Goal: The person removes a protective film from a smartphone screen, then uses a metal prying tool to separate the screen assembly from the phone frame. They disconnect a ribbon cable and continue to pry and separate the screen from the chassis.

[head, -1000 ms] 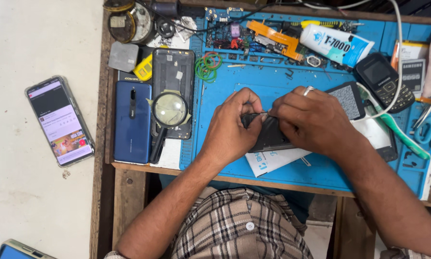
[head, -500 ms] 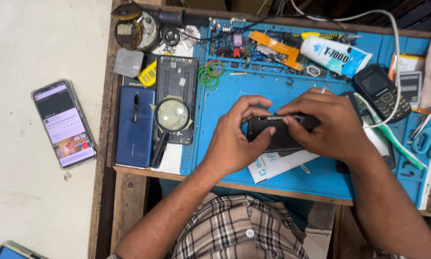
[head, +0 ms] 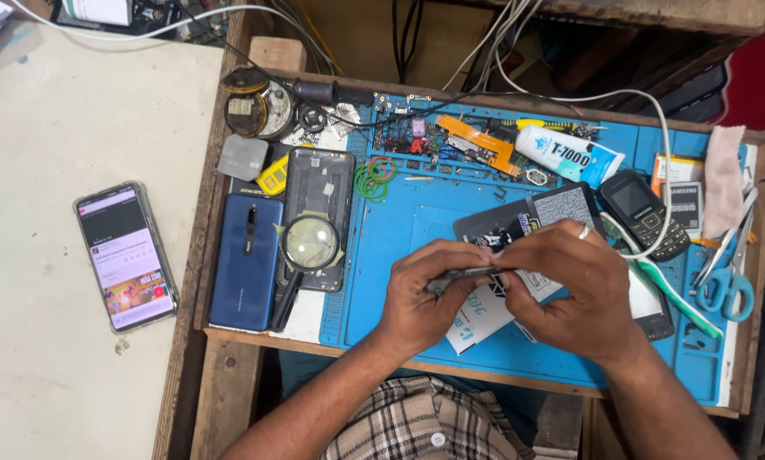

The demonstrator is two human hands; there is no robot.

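My left hand and my right hand meet over the blue work mat. Together they grip a thin dark phone, held edge-on between the fingertips so that only its narrow side shows. A ring sits on a finger of my right hand. Under the hands lie white paper slips and a dark phone back. Most of the held phone is hidden by my fingers.
Left of the mat lie a blue phone, a dark phone shell and a magnifying glass. A glue tube, a keypad phone, blue scissors and green rubber bands surround the hands. A lit phone lies on the white surface.
The phone has been turned from lying flat in both hands to edge-on between the fingertips. The camera has moved in closer and tilted up, so more of the bench's back shows.
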